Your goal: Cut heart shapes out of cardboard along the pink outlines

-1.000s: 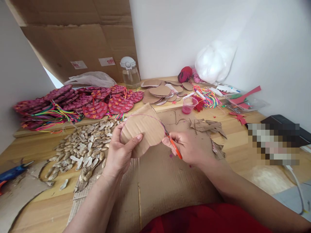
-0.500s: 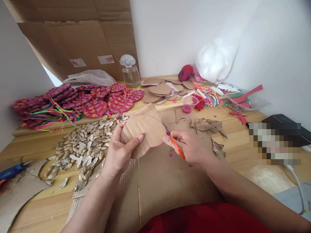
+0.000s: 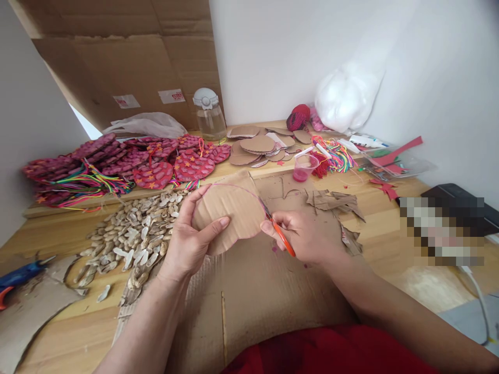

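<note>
My left hand (image 3: 192, 243) grips a brown cardboard piece (image 3: 230, 208) with a pink line drawn round its rounded outline, thumb on its front face. My right hand (image 3: 306, 236) is closed round small orange-handled scissors (image 3: 281, 235), whose blades meet the right edge of the cardboard piece on the pink line. Both hands hover over a large flat cardboard sheet (image 3: 253, 291) lying on the wooden table (image 3: 390, 234).
A heap of peanut shells (image 3: 136, 234) lies to the left. Behind are pink decorated ornaments (image 3: 156, 161), cut cardboard shapes (image 3: 257, 145), a water bottle (image 3: 210, 114), a pink cup (image 3: 303, 167), coloured cords (image 3: 335, 156), a white bag (image 3: 346, 98) and a blue glue gun (image 3: 19, 275).
The cardboard piece has turned slightly in my left hand while the scissors stay at its right edge. The view shifted a little.
</note>
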Demonstrator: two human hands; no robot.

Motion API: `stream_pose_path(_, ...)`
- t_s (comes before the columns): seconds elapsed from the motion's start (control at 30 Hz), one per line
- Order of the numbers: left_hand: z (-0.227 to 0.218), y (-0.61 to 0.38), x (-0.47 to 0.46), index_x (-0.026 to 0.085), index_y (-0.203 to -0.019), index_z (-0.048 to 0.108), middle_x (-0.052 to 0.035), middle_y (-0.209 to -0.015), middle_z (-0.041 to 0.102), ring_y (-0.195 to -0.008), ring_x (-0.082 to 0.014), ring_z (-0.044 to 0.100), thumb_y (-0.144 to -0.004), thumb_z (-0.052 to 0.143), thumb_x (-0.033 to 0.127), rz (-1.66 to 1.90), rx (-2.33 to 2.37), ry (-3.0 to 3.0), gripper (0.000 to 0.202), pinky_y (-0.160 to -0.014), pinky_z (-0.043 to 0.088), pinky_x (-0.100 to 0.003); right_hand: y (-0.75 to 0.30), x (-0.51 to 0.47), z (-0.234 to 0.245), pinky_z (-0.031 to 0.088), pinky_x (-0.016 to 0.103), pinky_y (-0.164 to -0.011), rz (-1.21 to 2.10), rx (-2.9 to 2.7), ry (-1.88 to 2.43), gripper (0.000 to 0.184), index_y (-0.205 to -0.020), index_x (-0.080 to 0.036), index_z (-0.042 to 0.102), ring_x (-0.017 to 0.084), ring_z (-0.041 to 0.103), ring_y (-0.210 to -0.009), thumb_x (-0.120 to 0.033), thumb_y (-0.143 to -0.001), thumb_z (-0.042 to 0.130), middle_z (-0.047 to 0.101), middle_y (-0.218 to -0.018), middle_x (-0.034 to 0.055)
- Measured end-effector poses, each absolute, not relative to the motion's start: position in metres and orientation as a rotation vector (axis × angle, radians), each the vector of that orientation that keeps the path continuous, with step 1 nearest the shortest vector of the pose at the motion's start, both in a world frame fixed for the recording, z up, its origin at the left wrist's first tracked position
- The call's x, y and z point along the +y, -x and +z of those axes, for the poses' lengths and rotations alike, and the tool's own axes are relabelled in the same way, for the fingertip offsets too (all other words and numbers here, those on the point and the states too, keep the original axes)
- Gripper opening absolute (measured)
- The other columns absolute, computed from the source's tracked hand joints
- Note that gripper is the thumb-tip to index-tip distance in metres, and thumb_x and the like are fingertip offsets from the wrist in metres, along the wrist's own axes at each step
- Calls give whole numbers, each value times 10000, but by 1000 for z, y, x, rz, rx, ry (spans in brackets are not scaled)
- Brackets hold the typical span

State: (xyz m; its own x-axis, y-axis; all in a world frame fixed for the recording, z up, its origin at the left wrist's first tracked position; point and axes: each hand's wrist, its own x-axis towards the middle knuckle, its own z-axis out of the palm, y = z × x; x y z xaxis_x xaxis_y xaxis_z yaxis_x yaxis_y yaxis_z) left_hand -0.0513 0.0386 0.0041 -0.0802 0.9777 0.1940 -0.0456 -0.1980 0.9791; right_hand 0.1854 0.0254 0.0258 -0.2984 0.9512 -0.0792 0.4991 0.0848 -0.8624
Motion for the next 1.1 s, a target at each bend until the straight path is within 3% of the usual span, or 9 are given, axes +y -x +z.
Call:
stream_pose_path(0.2, 4, 51, 37, 340, -1349, 559, -38, -1376, 573, -1251, -281, 548, -704, 849, 255, 1400, 1116, -1310, 713, -1034, 484, -436, -189, 26, 22, 279, 265, -484, 1279, -1777, 1341, 476, -620, -205, 450, 113, 420, -484, -544, -919, 600, 483, -524, -38)
stream_pose_path(0.67, 6, 52, 37, 334, -1349, 580, -38, -1345, 583, -1195, -253, 564, -697, 855, 264, 1414, 1148, -1350, 711, -1032, 484, -413, -189, 27, 27, 268, 254, -477, 1389, -1748, 1281, 486, -635, -211, 418, 103, 379, -482, -573, -909, 591, 423, -526, -57)
stream_pose_path(1.1, 9, 54, 38, 307, -1347, 589, -60, -1322, 600, -1191, -290, 586, -671, 868, 272, 1409, 1138, -1286, 732, -1010, 506, -439, -189, 26, 29, 226, 267, -496, 1255, -1861, 1373, 482, -656, -201, 447, 106, 353, -532, -583, -925, 569, 358, -592, -49)
